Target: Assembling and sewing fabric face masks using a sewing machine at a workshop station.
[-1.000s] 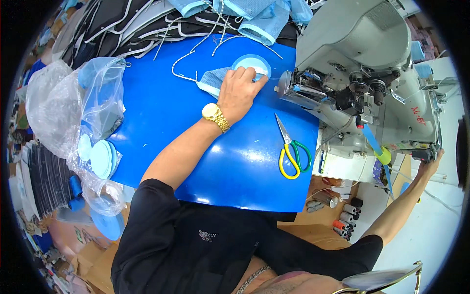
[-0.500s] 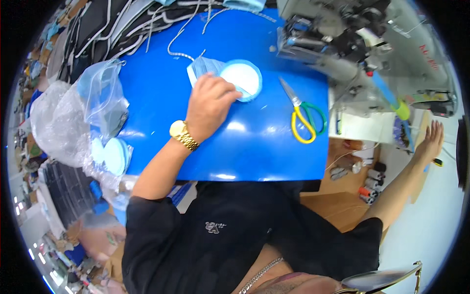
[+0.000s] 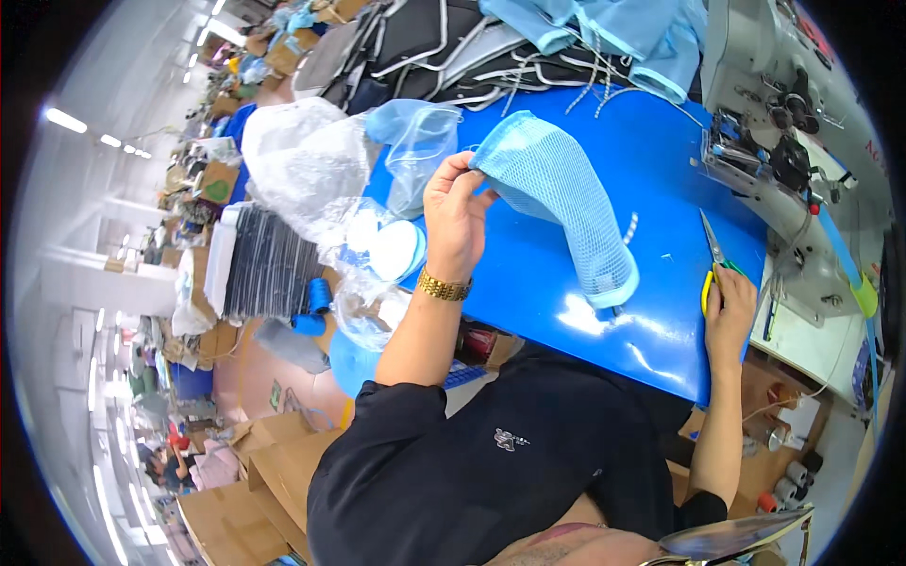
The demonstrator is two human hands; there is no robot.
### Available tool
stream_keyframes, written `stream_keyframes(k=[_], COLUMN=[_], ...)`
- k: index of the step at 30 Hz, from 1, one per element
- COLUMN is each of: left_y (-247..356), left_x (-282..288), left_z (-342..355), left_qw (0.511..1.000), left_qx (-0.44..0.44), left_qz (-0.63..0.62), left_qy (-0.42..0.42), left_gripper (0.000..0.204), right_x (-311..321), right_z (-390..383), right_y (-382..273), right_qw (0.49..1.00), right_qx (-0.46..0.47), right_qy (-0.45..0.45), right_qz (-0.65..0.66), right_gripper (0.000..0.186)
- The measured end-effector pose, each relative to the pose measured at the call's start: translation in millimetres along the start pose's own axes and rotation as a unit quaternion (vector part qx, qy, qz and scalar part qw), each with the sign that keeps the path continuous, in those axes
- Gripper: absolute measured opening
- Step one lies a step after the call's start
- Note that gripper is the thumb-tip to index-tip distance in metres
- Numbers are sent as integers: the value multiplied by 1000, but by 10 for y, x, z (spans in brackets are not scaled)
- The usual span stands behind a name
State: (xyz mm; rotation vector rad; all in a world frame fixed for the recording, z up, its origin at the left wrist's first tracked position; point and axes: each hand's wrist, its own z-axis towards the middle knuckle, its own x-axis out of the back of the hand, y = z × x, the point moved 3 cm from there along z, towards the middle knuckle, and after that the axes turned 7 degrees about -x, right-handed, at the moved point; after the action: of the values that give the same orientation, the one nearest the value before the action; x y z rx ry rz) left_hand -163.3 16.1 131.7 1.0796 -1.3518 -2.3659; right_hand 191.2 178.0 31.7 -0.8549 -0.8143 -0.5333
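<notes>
A light blue mesh sleeve (image 3: 571,193) hangs above the blue tabletop (image 3: 528,283), its upper end pinched between the thumb and fingers of my left hand (image 3: 458,212). The sleeve curves down toward the right, and a short patterned cord shows beside its lower end. My right hand (image 3: 729,321) is closed around the handles of a pair of scissors (image 3: 712,241) at the table's right side. Their blades point away from me. One handle is yellow and the other green, both partly hidden by the fingers.
Black pieces with pale edging (image 3: 425,42) and light blue mesh pieces (image 3: 642,38) are heaped along the far edge. Clear plastic bags (image 3: 311,156) and pale blue discs (image 3: 394,250) lie at left. A sewing machine (image 3: 783,123) stands at right.
My left hand has lifted the blue mesh off the table, where it lay with a pale round end up. My right hand has come from the far right onto the scissors. The view has turned left.
</notes>
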Motion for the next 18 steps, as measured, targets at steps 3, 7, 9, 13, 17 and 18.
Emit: stream_keyframes(k=[3,7,9,13,17,18], left_y=[123,157,175,193,233,281], left_x=[22,13,9,29,38,73], left_z=[-77,-182,-232,-291,-320,-331], left_qw=[1000,999,998,998,998,994], left_qx=[22,49,50,55,45,34], left_qz=[-7,-5,-6,-11,31,100], left_qy=[20,18,26,32,13,-9], left_gripper=[13,14,14,16,25,25], right_x=[-22,-28,-29,-24,34,6], right_z=[9,50,75,89,107,113], right_y=[-75,-85,-85,-29,-12,-25], right_qw=[1000,1000,1000,999,998,997], right_qx=[0,8,5,8,25,29], right_qy=[13,15,13,23,52,55], right_qz=[12,21,27,31,36,54], right_gripper=[24,25,25,24,21,19])
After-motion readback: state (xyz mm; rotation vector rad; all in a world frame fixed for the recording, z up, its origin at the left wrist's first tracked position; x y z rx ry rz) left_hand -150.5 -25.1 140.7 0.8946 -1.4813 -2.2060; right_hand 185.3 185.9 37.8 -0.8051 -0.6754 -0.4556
